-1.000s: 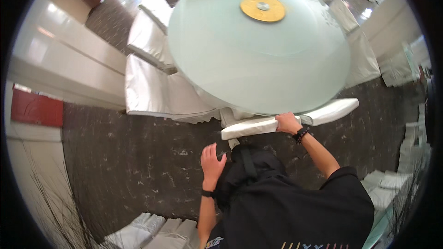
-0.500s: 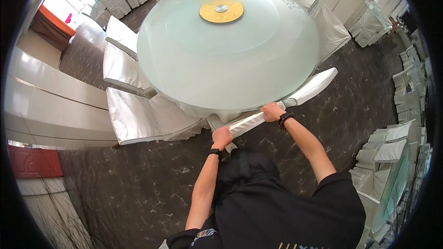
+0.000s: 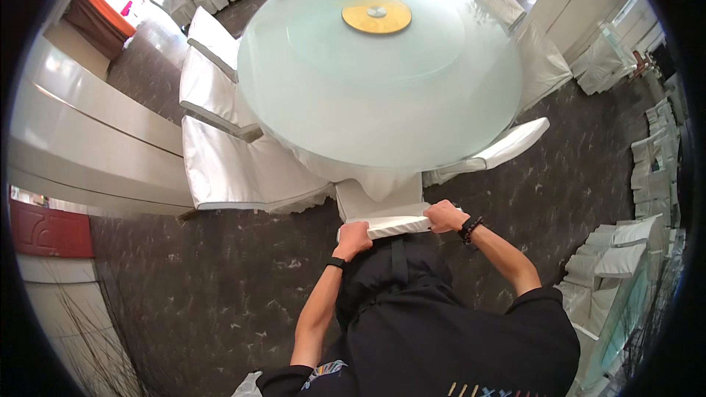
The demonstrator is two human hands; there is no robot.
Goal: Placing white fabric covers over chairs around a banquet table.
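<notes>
Both my hands grip the top of the backrest of a white-covered chair (image 3: 397, 227) right in front of my body. My left hand (image 3: 354, 239) is closed round the backrest's left end, with a black band on the wrist. At the right end my right hand (image 3: 446, 216) is closed too, a dark beaded bracelet on its wrist. The chair's seat reaches toward a large round glass-topped table (image 3: 375, 129), its far part near the hanging white cloth. On the table lies a clear turntable with a gold disc (image 3: 376, 20) at its centre.
White-covered chairs stand around the table, among them one to the left (image 3: 250, 169) and one to the right (image 3: 511, 145). A pale pillar (image 3: 95, 129) rises on the left. More covered chairs (image 3: 621, 261) line the right side. The floor (image 3: 220, 287) is dark and marbled.
The chair has come back from the table toward my body and turned, so its backrest now lies nearly level. My right hand has moved nearer to me with it; more of the seat shows.
</notes>
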